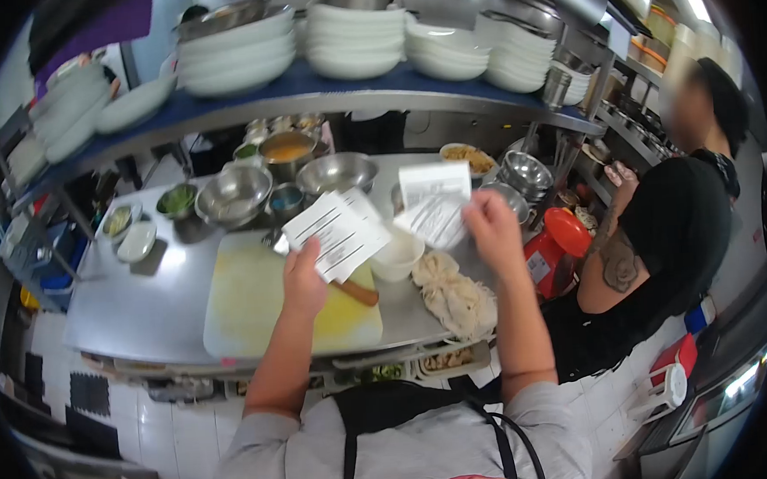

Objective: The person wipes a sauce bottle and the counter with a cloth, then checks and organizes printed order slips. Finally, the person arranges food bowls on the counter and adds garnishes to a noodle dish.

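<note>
Pinching papers (335, 234) by their lower edge above the cutting board (246, 292), seemingly so the print shows, the left hand (304, 279) leaves the right hand (493, 224) gripping slips (437, 217) by their side, above the white bowl (398, 263).

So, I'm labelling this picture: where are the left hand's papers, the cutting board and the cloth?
Papers (335, 238), head view, printed front
Cutting board (253, 291), head view, bare surface
Cloth (459, 299), head view, crumpled middle

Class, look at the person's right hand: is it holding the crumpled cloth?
No, the right hand holds printed papers, while the crumpled cloth lies on the metal table.
</note>
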The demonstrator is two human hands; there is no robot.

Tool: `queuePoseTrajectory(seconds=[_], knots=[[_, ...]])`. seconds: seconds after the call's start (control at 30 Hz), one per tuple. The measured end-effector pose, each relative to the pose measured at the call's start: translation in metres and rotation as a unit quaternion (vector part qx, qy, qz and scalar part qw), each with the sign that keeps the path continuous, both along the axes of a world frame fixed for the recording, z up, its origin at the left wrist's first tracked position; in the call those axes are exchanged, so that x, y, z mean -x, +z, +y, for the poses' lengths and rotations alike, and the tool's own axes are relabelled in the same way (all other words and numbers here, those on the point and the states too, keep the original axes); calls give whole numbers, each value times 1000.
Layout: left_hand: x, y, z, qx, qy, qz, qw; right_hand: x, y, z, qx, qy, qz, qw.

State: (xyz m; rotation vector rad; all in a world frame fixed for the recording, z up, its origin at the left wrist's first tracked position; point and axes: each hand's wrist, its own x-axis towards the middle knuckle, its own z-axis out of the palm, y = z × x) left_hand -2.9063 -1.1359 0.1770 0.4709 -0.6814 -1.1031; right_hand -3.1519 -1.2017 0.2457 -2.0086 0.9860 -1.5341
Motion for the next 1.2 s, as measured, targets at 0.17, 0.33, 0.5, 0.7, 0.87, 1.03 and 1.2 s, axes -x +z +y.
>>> queuePoseTrajectory(seconds=[0.17, 0.33, 0.5, 0.7, 0.87, 1.03, 1.2], knots=[[-17, -2, -16, -5, 73, -12, 997, 17, 156, -86, 155, 17, -170, 973], [-35, -10, -18, -17, 146, -52, 988, 18, 249, -168, 145, 18, -162, 976], [-40, -7, -13, 2, 209, -42, 977, 14, 275, -201, 133, -10, -133, 982], [-30, -12, -21, -5, 212, -33, 977, 23, 299, -233, 90, 12, -195, 977], [-23, -19, -31, -12, 199, -32, 979, 28, 287, -231, 46, 103, -240, 964], [-20, -20, -36, -13, 200, -39, 979, 68, 269, -231, 58, 43, -324, 943], [-18, -22, -37, -22, 198, -45, 979, 94, 260, -239, 7, 40, -360, 932]])
